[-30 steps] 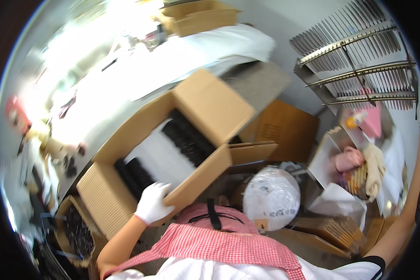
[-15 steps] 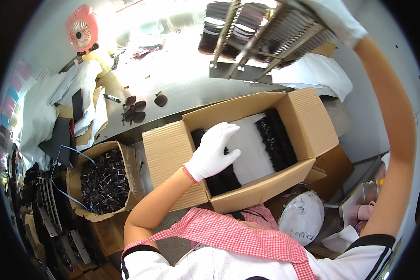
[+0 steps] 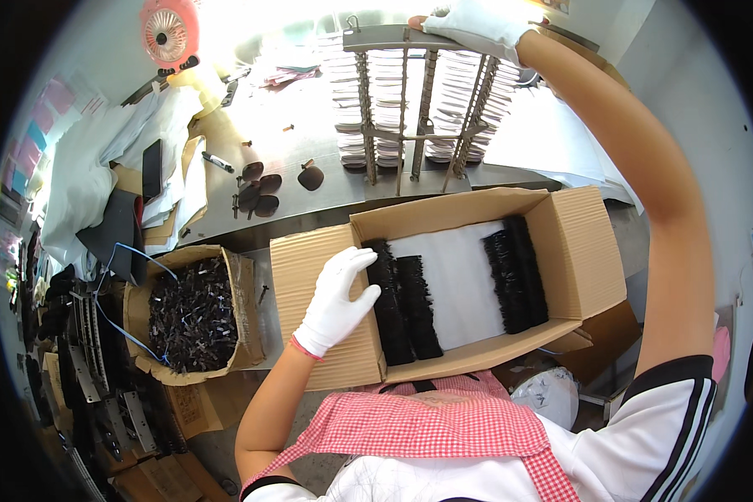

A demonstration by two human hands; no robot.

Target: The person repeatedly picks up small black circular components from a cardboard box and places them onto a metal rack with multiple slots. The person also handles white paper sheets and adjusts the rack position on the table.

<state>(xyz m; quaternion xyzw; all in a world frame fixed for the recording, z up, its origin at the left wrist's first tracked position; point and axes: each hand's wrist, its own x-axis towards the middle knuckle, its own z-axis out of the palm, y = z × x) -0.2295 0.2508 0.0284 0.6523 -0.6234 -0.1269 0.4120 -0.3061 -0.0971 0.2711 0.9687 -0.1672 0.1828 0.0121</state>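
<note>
White-gloved left grip [image 3: 337, 303]: released | right grip [image 3: 481, 29]: clasping barred metal rack [image 3: 403, 135] | corrugated box [image 3: 477, 346]: fringed black rows [image 3: 416, 305]

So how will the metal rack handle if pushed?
The metal rack should stay stiff, judging by its barred frame. Packed rows of thin pieces likely make it heavyish; open sides might let some slip if tilted.
</note>
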